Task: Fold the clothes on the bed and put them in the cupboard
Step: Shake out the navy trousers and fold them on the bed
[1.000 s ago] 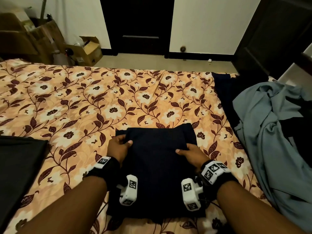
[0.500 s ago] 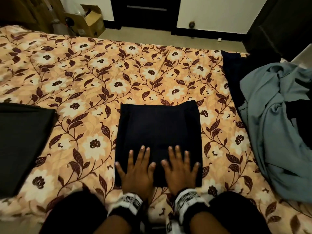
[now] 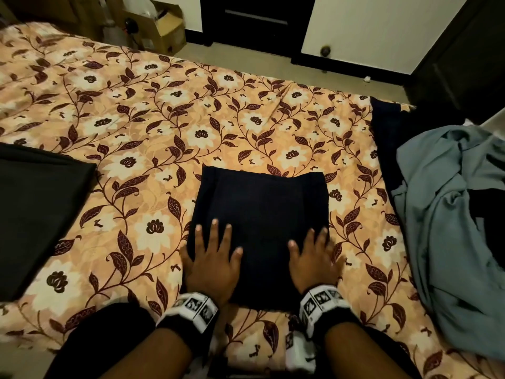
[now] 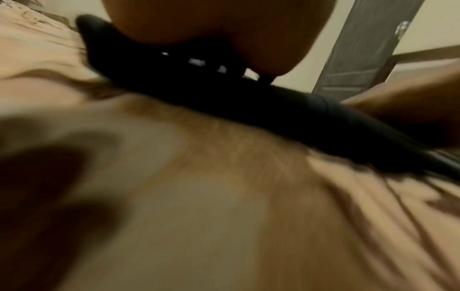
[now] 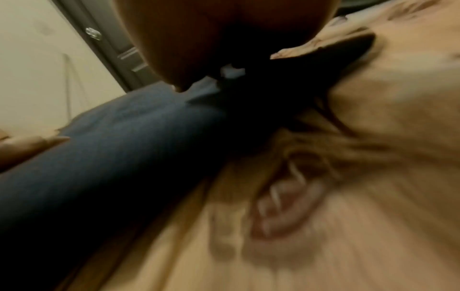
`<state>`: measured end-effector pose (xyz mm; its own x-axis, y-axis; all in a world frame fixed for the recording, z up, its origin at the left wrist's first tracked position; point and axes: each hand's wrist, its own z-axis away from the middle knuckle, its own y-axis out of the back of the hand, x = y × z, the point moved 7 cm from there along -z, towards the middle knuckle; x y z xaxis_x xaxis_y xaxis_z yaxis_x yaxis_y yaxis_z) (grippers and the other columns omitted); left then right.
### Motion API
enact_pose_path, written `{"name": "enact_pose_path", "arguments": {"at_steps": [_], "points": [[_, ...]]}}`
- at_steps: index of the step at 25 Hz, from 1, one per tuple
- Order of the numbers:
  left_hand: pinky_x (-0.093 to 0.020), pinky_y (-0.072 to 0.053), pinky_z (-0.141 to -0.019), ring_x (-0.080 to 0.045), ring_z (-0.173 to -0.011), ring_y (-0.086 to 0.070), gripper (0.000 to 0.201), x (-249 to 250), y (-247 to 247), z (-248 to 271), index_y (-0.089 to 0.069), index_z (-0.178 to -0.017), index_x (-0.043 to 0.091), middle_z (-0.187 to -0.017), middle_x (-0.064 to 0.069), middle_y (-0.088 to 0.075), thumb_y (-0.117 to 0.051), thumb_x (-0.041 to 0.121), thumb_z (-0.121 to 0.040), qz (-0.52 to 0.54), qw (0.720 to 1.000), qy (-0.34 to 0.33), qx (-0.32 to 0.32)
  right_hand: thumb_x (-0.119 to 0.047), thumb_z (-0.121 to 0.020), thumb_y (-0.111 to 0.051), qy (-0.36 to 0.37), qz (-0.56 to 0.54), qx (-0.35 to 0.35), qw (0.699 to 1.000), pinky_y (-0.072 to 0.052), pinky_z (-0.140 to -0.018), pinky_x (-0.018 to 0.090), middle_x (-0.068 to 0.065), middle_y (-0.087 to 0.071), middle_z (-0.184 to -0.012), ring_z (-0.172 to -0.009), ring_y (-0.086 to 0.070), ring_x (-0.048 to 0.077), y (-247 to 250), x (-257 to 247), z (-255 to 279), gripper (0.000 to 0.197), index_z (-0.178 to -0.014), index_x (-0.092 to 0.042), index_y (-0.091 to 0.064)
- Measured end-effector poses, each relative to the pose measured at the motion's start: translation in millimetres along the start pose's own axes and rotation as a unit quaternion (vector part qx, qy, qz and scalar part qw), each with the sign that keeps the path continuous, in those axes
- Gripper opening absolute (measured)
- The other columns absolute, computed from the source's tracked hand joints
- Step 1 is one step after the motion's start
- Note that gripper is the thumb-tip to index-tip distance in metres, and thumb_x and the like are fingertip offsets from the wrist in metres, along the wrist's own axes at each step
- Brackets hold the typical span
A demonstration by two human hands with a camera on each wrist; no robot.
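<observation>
From the head view, my left hand (image 3: 211,265) and right hand (image 3: 314,262) lie flat, fingers spread, pressing the near corners of the folded navy garment (image 3: 262,214), a neat rectangle, long axis running away from me, mid-bed (image 3: 136,132). Left wrist view: blurred, its dark edge (image 4: 248,102) only. Right wrist view: equally smeared blue fold (image 5: 112,157).

You see matt, dark navy woven cloth in the folded garment (image 3: 259,214), a smooth printed floral cotton-like bedsheet (image 3: 136,132), soft, crumpled grey-blue fabric (image 3: 442,214) at your right, a matt black cloth (image 3: 38,209) at your left, and rough brown cardboard boxes (image 3: 164,28).
</observation>
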<state>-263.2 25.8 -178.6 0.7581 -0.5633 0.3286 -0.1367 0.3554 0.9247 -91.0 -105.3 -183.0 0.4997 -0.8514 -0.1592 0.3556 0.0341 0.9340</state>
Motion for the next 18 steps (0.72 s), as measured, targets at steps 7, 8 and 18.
{"name": "enact_pose_path", "arguments": {"at_steps": [7, 8, 18], "points": [[-0.061, 0.011, -0.112, -0.017, -0.149, 0.013, 0.051, 27.4, 2.9, -86.6, -0.013, -0.150, 0.048, -0.162, 0.017, 0.007, -0.022, 0.055, -0.101, 0.060, 0.990, 0.072, -0.108, -0.065, -0.094, -0.019, 0.020, 0.014, -0.041, 0.999, 0.000, -0.116, 0.053, -0.003, 0.010, -0.161, -0.148, 0.007, 0.023, 13.6, -24.9, -77.3, 0.074, -0.153, -0.025, 0.004], [-0.064, 0.011, -0.110, -0.025, -0.148, 0.018, 0.052, 34.1, 9.3, -92.8, -0.008, -0.151, 0.047, -0.162, 0.012, 0.012, -0.023, 0.054, -0.101, 0.013, 0.994, 0.058, -0.089, -0.061, -0.095, -0.019, 0.015, 0.020, -0.028, 0.999, 0.001, -0.116, 0.054, -0.001, 0.012, -0.160, -0.148, 0.009, 0.024, 20.2, -27.0, -85.0, 0.073, -0.153, -0.022, 0.004], [-0.066, -0.008, -0.110, -0.043, -0.147, -0.006, 0.070, -24.9, 18.6, -46.4, -0.010, -0.154, 0.035, -0.164, -0.008, -0.003, -0.029, 0.064, -0.092, -0.010, 0.990, 0.141, 0.000, -0.061, -0.095, -0.020, 0.052, 0.083, -0.042, 0.994, -0.010, -0.111, 0.064, 0.004, 0.010, -0.161, -0.146, 0.002, 0.036, 22.3, -21.0, -38.7, 0.063, -0.151, -0.037, -0.003]]}}
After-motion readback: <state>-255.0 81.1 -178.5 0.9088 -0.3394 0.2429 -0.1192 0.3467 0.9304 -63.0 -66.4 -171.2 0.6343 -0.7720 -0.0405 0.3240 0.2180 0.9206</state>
